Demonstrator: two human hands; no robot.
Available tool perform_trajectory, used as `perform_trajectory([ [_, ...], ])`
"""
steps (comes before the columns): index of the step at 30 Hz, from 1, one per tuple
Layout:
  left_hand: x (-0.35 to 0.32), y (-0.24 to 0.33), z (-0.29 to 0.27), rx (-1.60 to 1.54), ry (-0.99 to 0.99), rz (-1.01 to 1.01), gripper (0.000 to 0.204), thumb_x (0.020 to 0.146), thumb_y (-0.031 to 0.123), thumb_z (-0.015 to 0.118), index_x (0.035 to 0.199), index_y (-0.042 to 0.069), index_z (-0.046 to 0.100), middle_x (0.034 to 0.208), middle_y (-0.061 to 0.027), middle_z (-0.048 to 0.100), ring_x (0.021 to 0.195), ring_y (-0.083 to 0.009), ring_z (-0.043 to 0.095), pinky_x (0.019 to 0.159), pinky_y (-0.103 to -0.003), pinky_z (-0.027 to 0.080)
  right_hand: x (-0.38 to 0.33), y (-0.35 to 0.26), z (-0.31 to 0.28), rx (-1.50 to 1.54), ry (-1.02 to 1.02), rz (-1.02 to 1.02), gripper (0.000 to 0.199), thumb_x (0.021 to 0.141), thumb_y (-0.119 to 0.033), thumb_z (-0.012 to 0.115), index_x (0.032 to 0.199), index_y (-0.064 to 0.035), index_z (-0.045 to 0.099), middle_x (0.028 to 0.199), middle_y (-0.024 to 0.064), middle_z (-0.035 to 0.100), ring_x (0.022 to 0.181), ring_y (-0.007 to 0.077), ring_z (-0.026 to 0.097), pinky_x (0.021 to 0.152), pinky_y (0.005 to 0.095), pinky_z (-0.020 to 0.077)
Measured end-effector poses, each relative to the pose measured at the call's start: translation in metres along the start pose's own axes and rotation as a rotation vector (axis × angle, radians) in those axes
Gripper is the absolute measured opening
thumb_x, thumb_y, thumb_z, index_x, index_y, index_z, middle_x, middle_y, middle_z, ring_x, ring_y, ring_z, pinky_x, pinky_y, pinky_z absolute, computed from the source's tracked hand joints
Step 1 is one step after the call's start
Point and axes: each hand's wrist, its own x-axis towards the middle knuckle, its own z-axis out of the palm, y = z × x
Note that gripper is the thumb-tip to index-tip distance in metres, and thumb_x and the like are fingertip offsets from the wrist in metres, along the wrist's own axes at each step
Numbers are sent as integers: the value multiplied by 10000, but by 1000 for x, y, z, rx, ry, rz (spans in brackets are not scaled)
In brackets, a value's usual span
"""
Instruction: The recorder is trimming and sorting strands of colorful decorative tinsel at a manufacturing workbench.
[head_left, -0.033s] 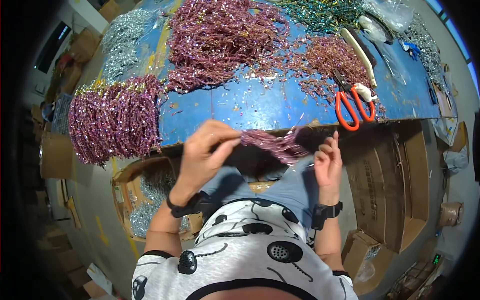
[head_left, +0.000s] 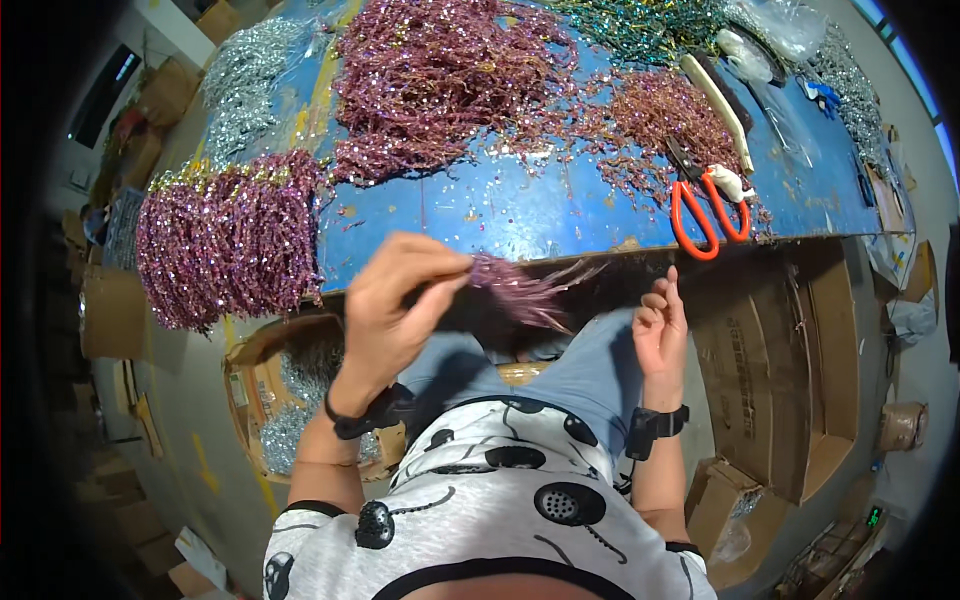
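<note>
In a pinch of thumb and fingers, my left hand (head_left: 393, 305) holds one end of a bunch of shiny pink-purple tinsel strands (head_left: 515, 293). The loose ends fan out to the right, slightly smeared, just in front of the table's front edge. Apart from the strands, my right hand (head_left: 660, 325) is raised palm up with the index finger stretched out and the other fingers loosely bent; no object shows in it. Orange-handled scissors (head_left: 708, 220) lie at the table edge beyond my right hand. Left of my left hand, a thick row of purple tinsel bundles (head_left: 230, 245) hangs over the edge.
Large pink tinsel heaps (head_left: 450, 80) and a smaller coppery pile (head_left: 675, 115) cover parts of the blue table (head_left: 400, 215). Silver tinsel (head_left: 245, 85) lies far left, green tinsel (head_left: 650, 30) at the back. Cardboard boxes (head_left: 765, 370) stand beneath on the right.
My left hand has shifted slightly left with the tinsel strands. Their free ends have swung left, away from my right hand, which has hardly moved.
</note>
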Motion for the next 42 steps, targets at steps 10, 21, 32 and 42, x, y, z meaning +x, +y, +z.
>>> perform_trajectory([
  [10, -7, 10, -8, -128, -381, -130, 184, 761, -37, 692, 939, 11, 687, 901, -92, 664, 845, -211, 626, 747, -319, 494, -40, 43, 69, -1269, -545, -214, 431, 844, -69, 649, 1261, -35, 544, 1122, 69, 600, 1002, 148, 591, 846, 260, 467],
  [21, -2, 5, 5, -601, -316, -278, 156, 838, -14, 651, 989, 3, 683, 979, -89, 644, 883, -148, 613, 764, -262, 501, -17, 86, 103, -1000, -926, 25, 263, 856, -71, 628, 1107, -1, 602, 941, 34, 642, 776, 82, 582, 734, 251, 482],
  [32, 14, -6, 5, -448, -236, -327, 117, 834, 45, 686, 942, 1, 690, 893, -73, 673, 815, -136, 640, 724, -257, 502, -21, 56, 80, -992, -1079, 723, 143, 864, -133, 653, 848, 9, 648, 952, 119, 638, 841, 202, 613, 813, 340, 477],
  [42, 8, -6, 12, -307, -152, 38, 160, 783, -68, 663, 930, -5, 665, 891, -98, 669, 826, -207, 645, 720, -300, 517, -33, 19, 64, -1133, -667, 798, 265, 895, -176, 640, 1058, 33, 651, 781, 51, 653, 635, 95, 591, 577, 223, 478],
])
